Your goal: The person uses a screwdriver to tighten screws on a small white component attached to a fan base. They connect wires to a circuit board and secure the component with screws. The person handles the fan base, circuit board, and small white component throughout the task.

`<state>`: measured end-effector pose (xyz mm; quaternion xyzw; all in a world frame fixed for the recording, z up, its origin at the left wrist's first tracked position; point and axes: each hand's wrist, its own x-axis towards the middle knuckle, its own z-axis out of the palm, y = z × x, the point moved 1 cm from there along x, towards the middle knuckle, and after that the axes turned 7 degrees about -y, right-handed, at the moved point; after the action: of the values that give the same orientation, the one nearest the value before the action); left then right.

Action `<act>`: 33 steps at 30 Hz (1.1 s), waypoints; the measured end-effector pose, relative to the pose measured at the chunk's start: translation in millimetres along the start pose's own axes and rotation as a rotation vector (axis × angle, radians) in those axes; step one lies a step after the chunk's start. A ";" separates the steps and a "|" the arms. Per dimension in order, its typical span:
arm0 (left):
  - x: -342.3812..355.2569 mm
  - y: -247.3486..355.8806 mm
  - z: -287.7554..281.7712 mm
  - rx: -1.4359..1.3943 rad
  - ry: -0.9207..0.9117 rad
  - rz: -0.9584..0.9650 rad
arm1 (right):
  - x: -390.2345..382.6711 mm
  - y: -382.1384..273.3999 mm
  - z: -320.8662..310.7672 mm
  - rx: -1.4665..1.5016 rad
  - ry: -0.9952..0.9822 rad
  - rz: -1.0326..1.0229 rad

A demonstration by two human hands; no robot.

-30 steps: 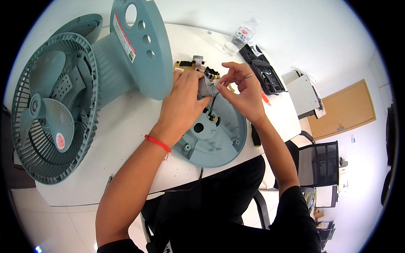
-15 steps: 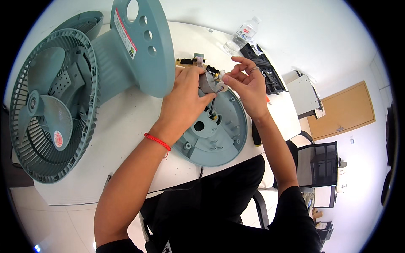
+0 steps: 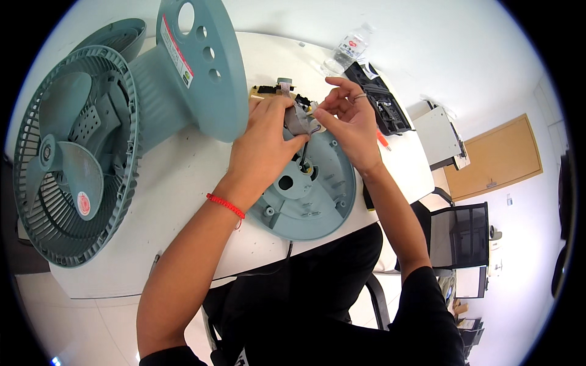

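My left hand (image 3: 264, 137), at the centre of the frame, is curled round the grey part (image 3: 295, 122), thumb along its near side; the part sits just above the round base (image 3: 308, 222), with the circuit board (image 3: 264, 93) beyond my knuckles. My right hand (image 3: 354, 128), right of centre, has thumb and forefinger nearly together at the small wires (image 3: 315, 127) on that part's right side, the other fingers loosely bent; I can't tell whether the tips have hold of anything. I take this step to be fine work on those wires, and the next move calls for a firm left hold and a light, careful pinch on the right. Compared with half a second ago, my right fingertips sit a little closer to my left hand, and more of the red handle (image 3: 383, 140) shows beside my right wrist.
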<state>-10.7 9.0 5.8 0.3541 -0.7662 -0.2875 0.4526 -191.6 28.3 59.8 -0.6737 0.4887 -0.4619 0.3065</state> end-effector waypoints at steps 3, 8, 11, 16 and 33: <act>0.6 0.1 -0.3 -0.006 -0.013 -0.009 | 1.7 6.4 1.0 -0.009 -0.002 -0.031; 0.4 0.1 1.0 -0.018 -0.011 0.012 | 2.5 4.4 4.3 -0.004 0.014 -0.034; -0.5 0.1 0.6 -0.005 -0.010 -0.001 | 2.5 9.0 6.4 0.000 0.004 -0.034; 0.5 2.0 -0.1 0.003 -0.026 -0.006 | 2.6 8.2 6.5 0.023 -0.015 -0.012; -0.5 1.3 -0.3 -0.021 -0.020 0.006 | 12.8 -11.1 -27.1 -0.166 -0.186 0.069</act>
<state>-10.6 10.2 6.6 0.3443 -0.7687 -0.2975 0.4495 -211.2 21.0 84.0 -0.7192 0.5177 -0.3448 0.3096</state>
